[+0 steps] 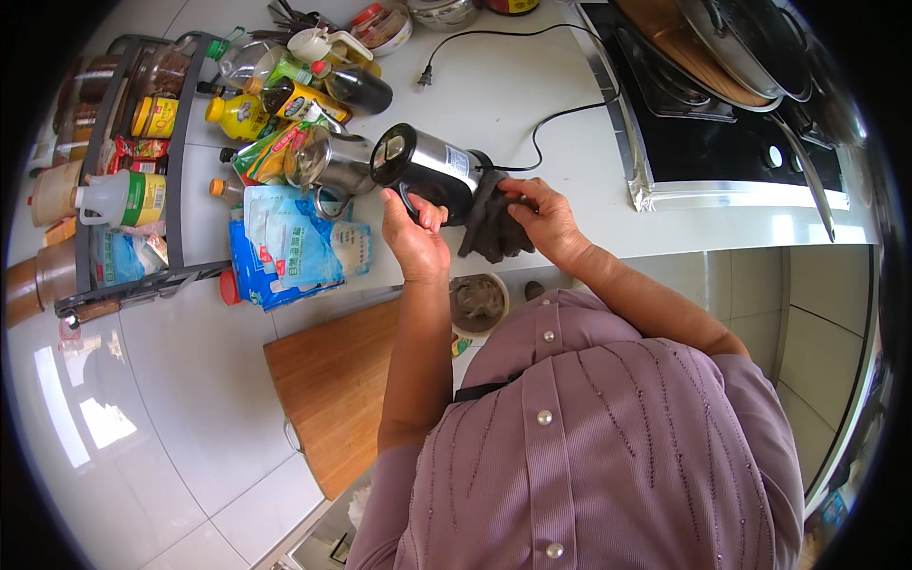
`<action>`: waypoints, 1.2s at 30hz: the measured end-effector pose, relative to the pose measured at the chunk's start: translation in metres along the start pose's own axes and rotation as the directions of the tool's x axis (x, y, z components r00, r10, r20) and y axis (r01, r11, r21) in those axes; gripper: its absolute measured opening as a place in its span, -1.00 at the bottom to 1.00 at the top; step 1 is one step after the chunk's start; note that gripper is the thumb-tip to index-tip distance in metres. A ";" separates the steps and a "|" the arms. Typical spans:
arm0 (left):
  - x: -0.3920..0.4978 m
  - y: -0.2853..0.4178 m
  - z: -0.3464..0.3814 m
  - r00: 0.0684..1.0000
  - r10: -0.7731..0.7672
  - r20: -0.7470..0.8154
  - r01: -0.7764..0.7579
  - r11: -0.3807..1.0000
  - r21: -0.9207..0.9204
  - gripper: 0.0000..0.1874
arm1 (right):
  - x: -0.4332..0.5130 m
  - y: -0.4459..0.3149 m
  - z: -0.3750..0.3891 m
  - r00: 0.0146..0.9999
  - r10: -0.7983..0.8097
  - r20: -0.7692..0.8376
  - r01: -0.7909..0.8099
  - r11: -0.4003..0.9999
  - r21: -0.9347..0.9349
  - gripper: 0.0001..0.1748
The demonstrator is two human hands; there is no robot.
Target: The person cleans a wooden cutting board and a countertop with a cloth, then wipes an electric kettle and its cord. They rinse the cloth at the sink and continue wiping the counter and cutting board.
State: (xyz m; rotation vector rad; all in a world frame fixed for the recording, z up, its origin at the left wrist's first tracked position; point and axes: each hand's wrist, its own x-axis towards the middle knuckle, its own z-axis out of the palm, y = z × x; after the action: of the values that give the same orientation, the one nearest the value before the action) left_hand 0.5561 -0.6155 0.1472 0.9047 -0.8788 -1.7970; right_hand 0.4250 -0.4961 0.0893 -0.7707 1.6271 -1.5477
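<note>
My left hand (420, 246) grips the handle of a steel-and-black electric appliance (427, 164), shaped like a kettle or soymilk maker. The appliance is tilted over the counter, with a printed label on its steel side. A dark grey cloth (495, 224) is pinched in my right hand (545, 214), against the end of the appliance on the right. The black power cord (540, 135) runs from near that end in a loop to its plug (425, 77) on the counter. Just left of the appliance is a steel jug (345, 160) with a loop handle.
Bottles (306, 100) and blue food pouches (292, 235) crowd the left counter, beside a dark rack (184, 142) of jars. At right, pans (741, 50) sit on a black cooktop (677, 149). A wooden board (342, 385) and a bin (499, 281) are below the counter edge.
</note>
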 end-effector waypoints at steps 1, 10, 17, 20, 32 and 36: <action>0.000 -0.001 0.000 0.999 -0.003 0.032 0.004 1.000 -0.029 -0.45 | 0.001 0.001 0.000 0.999 -0.028 -0.021 0.028 0.999 -0.021 -0.61; -0.020 0.010 0.008 0.988 -0.039 0.146 0.027 0.996 0.082 -0.38 | 0.045 -0.003 -0.003 0.939 -0.339 -0.057 0.324 0.929 -0.179 -0.70; -0.028 0.017 0.022 0.999 0.011 -0.031 -0.011 1.000 0.019 -0.39 | 0.027 -0.013 0.005 0.948 -0.285 -0.143 0.286 0.958 -0.012 -0.67; -0.029 0.012 0.023 0.997 0.067 -0.040 -0.067 0.998 0.005 -0.41 | -0.005 -0.031 0.008 0.912 -0.397 -0.105 0.377 0.911 -0.170 -0.55; -0.024 0.026 0.020 0.990 0.103 -0.092 -0.105 0.994 -0.022 -0.42 | -0.023 -0.057 -0.025 0.950 -0.164 0.265 0.139 0.984 0.110 -0.64; -0.025 0.028 0.013 0.989 0.144 -0.025 -0.144 0.990 -0.007 -0.42 | -0.024 -0.102 -0.052 0.832 0.175 0.527 -0.354 0.898 0.260 -0.70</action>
State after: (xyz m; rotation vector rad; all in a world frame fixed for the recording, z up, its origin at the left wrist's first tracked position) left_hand 0.5644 -0.5991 0.1826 0.8347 -0.8977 -1.6615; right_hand 0.3874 -0.4569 0.1932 -0.6387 0.9958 -1.2521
